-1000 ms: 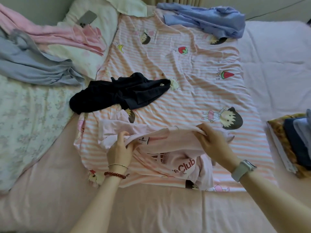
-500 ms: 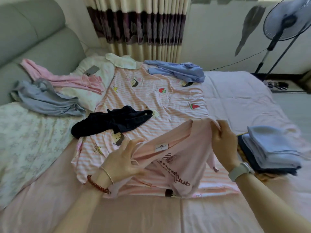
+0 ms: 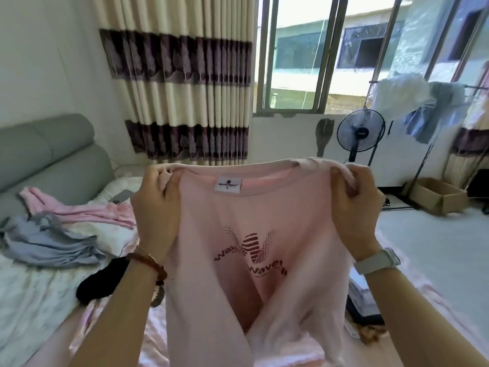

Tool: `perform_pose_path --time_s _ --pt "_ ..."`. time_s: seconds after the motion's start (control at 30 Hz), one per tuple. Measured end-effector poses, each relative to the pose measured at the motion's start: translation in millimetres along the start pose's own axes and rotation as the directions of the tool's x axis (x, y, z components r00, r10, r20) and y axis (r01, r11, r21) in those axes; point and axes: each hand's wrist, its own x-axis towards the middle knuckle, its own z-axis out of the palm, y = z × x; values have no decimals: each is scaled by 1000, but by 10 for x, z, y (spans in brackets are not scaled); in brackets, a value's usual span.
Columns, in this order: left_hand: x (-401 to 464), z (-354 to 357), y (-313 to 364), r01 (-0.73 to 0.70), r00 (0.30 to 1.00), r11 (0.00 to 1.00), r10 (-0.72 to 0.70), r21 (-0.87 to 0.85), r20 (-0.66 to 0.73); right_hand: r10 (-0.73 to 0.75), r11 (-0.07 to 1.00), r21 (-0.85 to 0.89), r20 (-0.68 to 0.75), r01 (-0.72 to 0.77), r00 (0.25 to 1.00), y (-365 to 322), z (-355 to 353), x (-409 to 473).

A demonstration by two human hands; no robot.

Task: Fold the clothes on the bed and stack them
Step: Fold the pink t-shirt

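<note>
A pink T-shirt (image 3: 251, 260) with a dark red print and a white neck label hangs upright in the air in front of me, above the bed. My left hand (image 3: 156, 207) grips its left shoulder and my right hand (image 3: 352, 205) grips its right shoulder, both closed on bunched cloth. Loose on the bed to the left lie a black garment (image 3: 103, 279), a grey-blue garment (image 3: 50, 242) and a pink garment (image 3: 76, 210). A stack of folded clothes (image 3: 362, 300) shows partly behind my right forearm. The shirt hides most of the bed's middle.
A grey padded headboard (image 3: 47, 157) stands at the left, with a pillow and a phone (image 3: 120, 197) on it. Striped curtains and a window are ahead. A standing fan (image 3: 360, 133), a clothes rack and a cardboard box (image 3: 436, 197) are on the floor at the right.
Both hands have lifted the pink T-shirt off the bed and spread it out by the shoulders. My view has tilted up from the bed toward the window.
</note>
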Motion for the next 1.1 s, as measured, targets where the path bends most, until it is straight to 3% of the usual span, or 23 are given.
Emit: perform_pose_path --time_s 0.13,0.27,0.53,0.63,0.73,0.8,0.9,0.97,1.1 --pt "234 -105 285 -187 982 979 189 -80 28 -66 998 9 -93 67 993 -160 -198 300" --pt "439 -188 345 -262 955 960 273 -99 120 -112 993 39 -51 114 992 -195 -246 440" --pt "853 19 -102 -161 957 987 158 -6 242 -82 994 83 87 75 993 79 243 507" --pt "953 271 -629 -116 932 988 74 98 356 -37 998 -39 194 45 980 426 635 388" --pt "1014 650 -1319 -85 887 971 -29 225 461 104 963 -269 278 -27 955 951 1163 215" --pt "1062 1007 -1826 -81 858 920 -131 384 496 214 889 -456 355 -32 910 1353 1616 112" --pt "992 1564 -2525 -134 837 772 -247 621 488 440 727 -683 545 74 714 1979 2250 -105" --pt "716 1826 -2884 -92 812 739 -333 667 480 548 658 -744 578 115 604 2310 2484 -391" --pt "-382 1887 -3383 -57 693 794 -405 605 596 542 757 -652 667 49 511 2655 2454 -1372"
